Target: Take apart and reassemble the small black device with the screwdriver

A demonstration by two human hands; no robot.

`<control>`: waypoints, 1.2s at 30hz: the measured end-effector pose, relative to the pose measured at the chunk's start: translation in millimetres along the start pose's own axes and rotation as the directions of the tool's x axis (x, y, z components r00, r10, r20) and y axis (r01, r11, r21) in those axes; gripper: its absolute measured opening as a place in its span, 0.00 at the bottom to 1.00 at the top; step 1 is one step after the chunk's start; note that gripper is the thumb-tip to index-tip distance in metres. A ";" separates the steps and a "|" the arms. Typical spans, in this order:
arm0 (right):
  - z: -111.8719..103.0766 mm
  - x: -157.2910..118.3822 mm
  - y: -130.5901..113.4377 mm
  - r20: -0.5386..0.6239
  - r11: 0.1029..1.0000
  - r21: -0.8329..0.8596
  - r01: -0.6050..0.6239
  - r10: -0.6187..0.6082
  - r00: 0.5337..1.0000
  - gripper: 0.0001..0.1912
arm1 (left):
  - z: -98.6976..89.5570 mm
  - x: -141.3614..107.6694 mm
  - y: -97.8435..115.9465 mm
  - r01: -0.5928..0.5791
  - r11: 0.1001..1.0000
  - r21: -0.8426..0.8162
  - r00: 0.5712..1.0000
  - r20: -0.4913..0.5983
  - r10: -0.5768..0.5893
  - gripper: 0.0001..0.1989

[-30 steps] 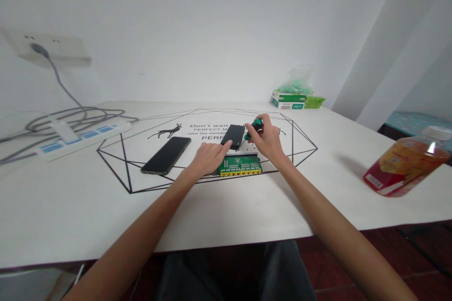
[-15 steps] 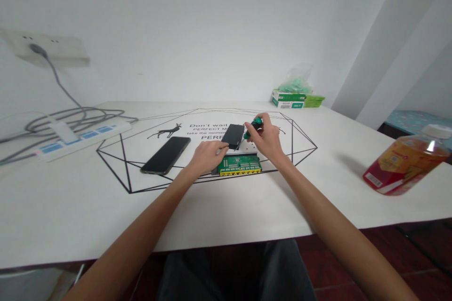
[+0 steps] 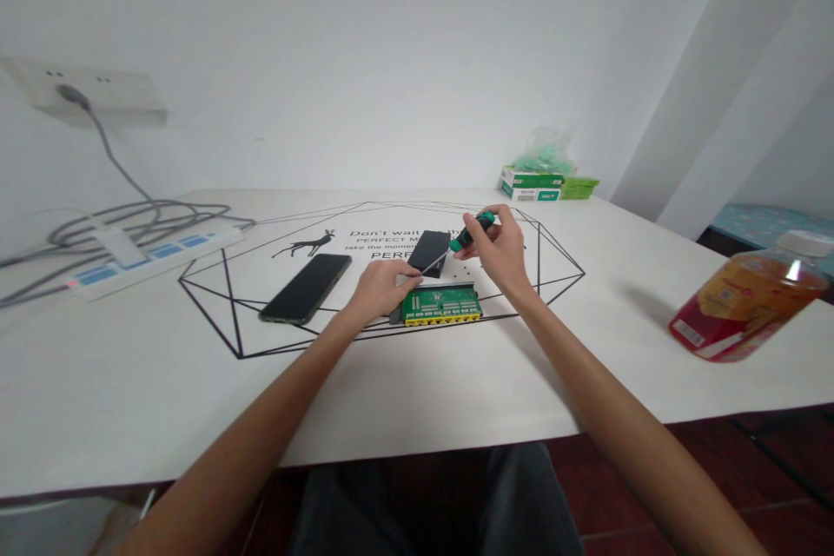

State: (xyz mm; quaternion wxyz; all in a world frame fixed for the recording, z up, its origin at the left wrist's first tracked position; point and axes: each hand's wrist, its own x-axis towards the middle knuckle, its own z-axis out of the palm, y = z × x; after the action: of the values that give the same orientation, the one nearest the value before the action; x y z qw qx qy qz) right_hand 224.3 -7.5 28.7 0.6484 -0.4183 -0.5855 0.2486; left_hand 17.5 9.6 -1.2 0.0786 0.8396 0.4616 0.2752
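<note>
My right hand (image 3: 501, 248) grips the green and black handle of a screwdriver (image 3: 473, 232). Its thin shaft slants down to the left, with the tip at the fingertips of my left hand (image 3: 381, 288). My left thumb and index finger are pinched together there; whatever is between them is too small to make out. Just below lies a green circuit board (image 3: 440, 302) in a dark holder, with a row of yellow terminals along its near edge. Behind the screwdriver shaft rests a black rectangular case (image 3: 430, 250). Several tiny dark specks, possibly screws, lie right of it.
A black smartphone (image 3: 306, 288) lies left of my left hand. Further left are a white power strip (image 3: 160, 256) and coiled grey cables. A bottle of orange drink (image 3: 746, 300) stands at the right. Green and white boxes (image 3: 531, 182) sit by the wall.
The screwdriver has tilted from steep to a flatter slant, its tip moving left to my left fingertips. My right hand has shifted slightly right; my left hand stays almost still.
</note>
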 end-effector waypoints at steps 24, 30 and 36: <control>-4.9 -2.0 -18.3 -0.126 0.963 -0.180 0.199 -0.223 0.967 0.17 | -6.3 -3.4 19.4 -0.031 0.973 -0.228 0.999 0.030 0.039 0.18; -1.2 -9.1 -26.6 -0.062 0.905 -0.296 0.305 -0.337 0.939 0.19 | -9.7 -6.0 34.8 -0.117 0.913 -0.391 0.985 0.074 0.158 0.13; 5.9 -16.1 -22.0 0.083 0.848 -0.386 0.362 -0.359 0.930 0.20 | -8.6 -7.4 38.0 -0.159 0.877 -0.453 0.975 0.069 0.212 0.09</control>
State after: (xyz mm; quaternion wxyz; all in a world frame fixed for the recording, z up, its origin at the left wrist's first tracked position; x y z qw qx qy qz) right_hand 211.8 -30.6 37.9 0.5835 -0.4219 -0.6939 0.0010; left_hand 37.6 -18.8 17.8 0.2683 0.8543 0.2987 0.3301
